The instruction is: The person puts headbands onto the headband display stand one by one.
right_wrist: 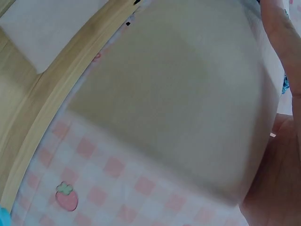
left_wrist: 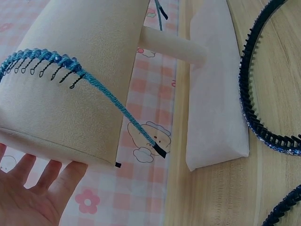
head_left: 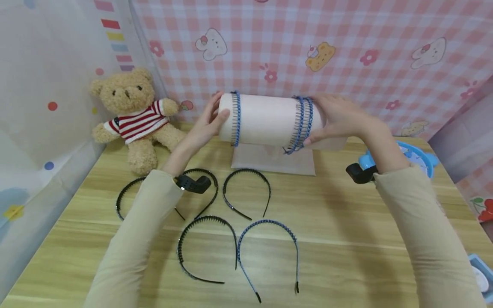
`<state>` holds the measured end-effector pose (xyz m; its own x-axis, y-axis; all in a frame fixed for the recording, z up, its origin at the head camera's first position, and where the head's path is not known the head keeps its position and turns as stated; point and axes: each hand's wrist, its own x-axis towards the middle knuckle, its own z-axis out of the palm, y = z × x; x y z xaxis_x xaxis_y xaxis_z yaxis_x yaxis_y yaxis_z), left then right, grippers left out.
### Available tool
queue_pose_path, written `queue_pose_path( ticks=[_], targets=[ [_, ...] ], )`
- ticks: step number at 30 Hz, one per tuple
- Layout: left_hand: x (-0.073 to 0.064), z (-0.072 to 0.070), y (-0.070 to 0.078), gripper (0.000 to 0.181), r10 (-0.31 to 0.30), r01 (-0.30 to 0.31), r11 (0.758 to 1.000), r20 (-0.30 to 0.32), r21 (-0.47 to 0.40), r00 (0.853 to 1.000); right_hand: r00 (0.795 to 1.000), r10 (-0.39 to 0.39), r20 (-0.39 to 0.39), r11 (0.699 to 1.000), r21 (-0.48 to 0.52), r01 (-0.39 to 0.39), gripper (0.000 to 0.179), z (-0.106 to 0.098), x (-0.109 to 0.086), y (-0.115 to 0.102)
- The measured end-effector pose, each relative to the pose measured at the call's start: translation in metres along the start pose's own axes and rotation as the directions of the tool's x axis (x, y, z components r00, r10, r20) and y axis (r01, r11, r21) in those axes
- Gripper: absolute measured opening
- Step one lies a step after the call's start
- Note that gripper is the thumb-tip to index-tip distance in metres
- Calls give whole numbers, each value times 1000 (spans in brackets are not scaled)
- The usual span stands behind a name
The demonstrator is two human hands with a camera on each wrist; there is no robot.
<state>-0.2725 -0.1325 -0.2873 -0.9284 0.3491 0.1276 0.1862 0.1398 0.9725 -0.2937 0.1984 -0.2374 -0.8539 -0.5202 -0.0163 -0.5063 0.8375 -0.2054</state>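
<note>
Beige sleeves (head_left: 123, 252) stretch nearest us, coming in from 7 and 4 o'clock, with black wrist cameras (head_left: 196, 185) strapped on. On the checked cloth (head_left: 239, 38) at 12 o'clock we find printed rabbits, a yellow bear and flowers; marks on the blue-rimmed dial (head_left: 420, 156) at 3 o'clock are too small for us to read, as is the dark patch on the teddy bear (head_left: 135, 122) toward 10 o'clock.

We find the pale roll (head_left: 265, 119) lying crosswise toward 1 o'clock, above its base (head_left: 273, 161); the left wrist view shows a stem (left_wrist: 171, 44) joining them, with a gap beside it. One blue headband (head_left: 237, 119) sits near the roll's left edge; the grouped blue headbands (head_left: 299, 122) sit close together near its right edge, a wide bare stretch between. The left hand (head_left: 206, 122) has its fingers spread, tips touching the end rim. The right hand (head_left: 343, 115) arches around the other end, thumb against the group; whether it pinches one, we cannot tell.

On the table (head_left: 339, 239) we see a loose blue headband (head_left: 266, 221) at 6 o'clock, just beside a black headband (head_left: 209, 218) at 7. Another black band (head_left: 246, 170) lies near the base. Wood stretches toward 4 o'clock, where the frame cuts off a light-blue item (head_left: 477, 262).
</note>
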Motion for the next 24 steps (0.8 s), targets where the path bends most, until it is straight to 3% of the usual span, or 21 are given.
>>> queue_pose_path(
  ticks=[12,24],
  targets=[
    [-1,-1,1,58,-6,6,1000,2,7,1000,997,-77,24,997,11,77,117,3,32,-39],
    [0,1,0,58,-9,9,1000,-7,13,1000,993,-110,40,994,8,110,117,5,33,-35]
  ],
)
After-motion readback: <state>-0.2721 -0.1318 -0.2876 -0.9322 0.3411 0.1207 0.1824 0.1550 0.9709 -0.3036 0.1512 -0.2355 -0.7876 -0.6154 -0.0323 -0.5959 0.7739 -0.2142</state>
